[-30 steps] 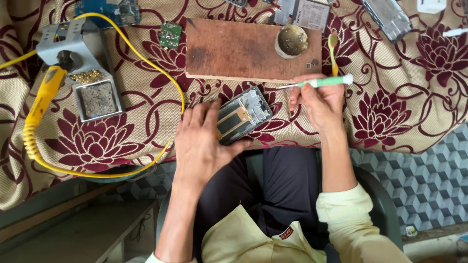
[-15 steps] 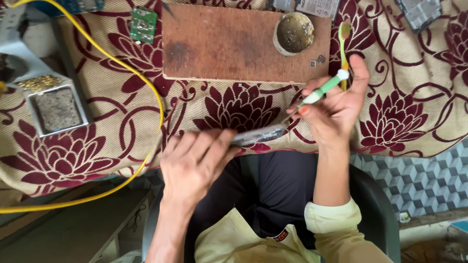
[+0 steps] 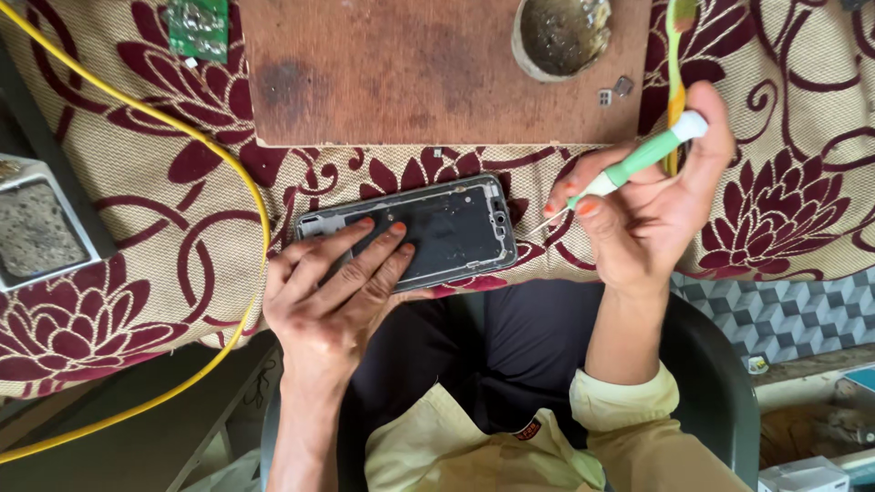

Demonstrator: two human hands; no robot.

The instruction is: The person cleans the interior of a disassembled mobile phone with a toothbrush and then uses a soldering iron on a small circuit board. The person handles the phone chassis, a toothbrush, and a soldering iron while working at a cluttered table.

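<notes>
Opened phone chassis (image 3: pixel 428 232) lies flat on the floral tablecloth (image 3: pixel 784 210), right at the near table edge, just below the wooden work board (image 3: pixel 428 73). Back cover is off; dark inner frame faces up.

Left hand (image 3: pixel 333 292) lies on the left half of the phone, fingers spread flat across it and pressing down. No pinch; it acts as a clamp.

Right hand (image 3: pixel 652 214) pinches a green-handled precision screwdriver (image 3: pixel 629 169) between thumb and fingertips, handle end against the forefinger. The thin tip points at the right end of the phone, near the camera cut-outs, just apart from the frame. Contact not clear.

Risks, as judged:
- The phone sits on soft cloth at the table's lip. A hard push from the tip could slide it off toward the lap; only the left palm stops that.
- The fine tip could skid off a screw head and scratch nearby parts.
- Two tiny loose parts (image 3: pixel 613 91) rest on the board by the round flux tin (image 3: pixel 558 35); a nudge could lose them in the patterned cloth.
- The yellow cable (image 3: pixel 246 182) curves close by the left wrist; a snag could tug the holding hand.
</notes>
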